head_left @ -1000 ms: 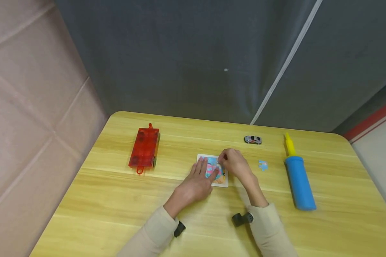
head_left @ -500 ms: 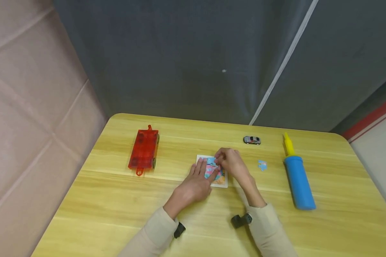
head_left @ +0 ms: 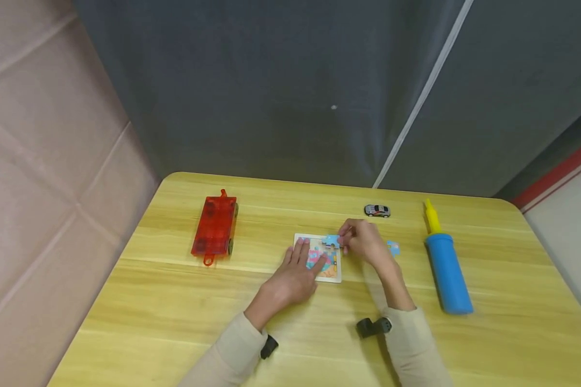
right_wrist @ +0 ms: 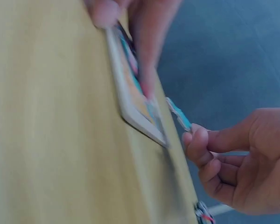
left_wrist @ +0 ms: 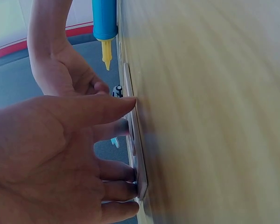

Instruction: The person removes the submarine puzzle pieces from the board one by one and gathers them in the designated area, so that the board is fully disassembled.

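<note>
In the head view a small puzzle board (head_left: pixel 330 279) with a pale frame lies mid-table, its picture pink, blue and orange. My left hand (head_left: pixel 292 279) rests on it with fingers spread and fairly straight. Between thumb and fingertips my right hand (head_left: pixel 368 244) pinches a light-blue puzzle piece (head_left: pixel 331 241) over the board's upper right. From the right wrist view, that puzzle piece (right_wrist: pixel 179 115) is raised off the board and tilted. A second blue puzzle piece (head_left: pixel 393 248) lies on the table right of the board, partly covered by my right hand.
A red see-through toy wagon (head_left: pixel 215 226) stands at left. Behind the board is a small silver toy car (head_left: pixel 377 210). To the right lies a blue hand pump (head_left: pixel 449 274) with a yellow nozzle. A dark partition (head_left: pixel 252 107) rises behind the table (head_left: pixel 174 312).
My right hand has drawn the blue puzzle piece up off the board and shifted a little right, exposing pale backing. My left hand has stayed in place on the board.
</note>
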Demonstrator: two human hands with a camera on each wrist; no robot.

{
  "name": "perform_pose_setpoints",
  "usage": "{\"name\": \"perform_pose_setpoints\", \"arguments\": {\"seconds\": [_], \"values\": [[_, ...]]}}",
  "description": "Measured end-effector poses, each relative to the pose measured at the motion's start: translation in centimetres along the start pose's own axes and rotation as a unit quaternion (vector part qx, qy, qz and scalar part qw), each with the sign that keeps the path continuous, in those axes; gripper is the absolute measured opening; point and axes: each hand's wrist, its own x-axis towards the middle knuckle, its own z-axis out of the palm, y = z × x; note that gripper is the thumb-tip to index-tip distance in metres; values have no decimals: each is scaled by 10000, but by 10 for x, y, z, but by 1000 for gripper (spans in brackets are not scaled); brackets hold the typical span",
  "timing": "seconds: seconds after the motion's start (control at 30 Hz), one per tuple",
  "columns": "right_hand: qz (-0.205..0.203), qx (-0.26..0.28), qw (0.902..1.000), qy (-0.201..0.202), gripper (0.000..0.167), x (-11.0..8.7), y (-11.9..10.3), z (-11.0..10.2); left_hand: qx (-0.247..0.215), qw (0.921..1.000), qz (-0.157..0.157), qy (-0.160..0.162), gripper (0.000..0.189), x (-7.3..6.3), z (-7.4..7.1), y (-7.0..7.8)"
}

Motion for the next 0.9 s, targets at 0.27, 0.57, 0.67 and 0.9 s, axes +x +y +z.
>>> {"name": "perform_pose_setpoints", "arguments": {"seconds": [0.27,0.57,0.67,0.9], "values": [[478,-204,9986,-88,4,-15,27,-43,-42,10000,-2,-20,63,-6,-6,5],[666,-245,9971,-265,6,-19,34,-52,61,10000,42,63,63,-3,-2,1],[692,-482,9963,-147,6,-19,36,-52,-11,10000,64,17,64,3,4,-3],[1148,-1076,9875,11,6,-16,36,-48,-181,9998,106,40,66,12,15,-8]]}}
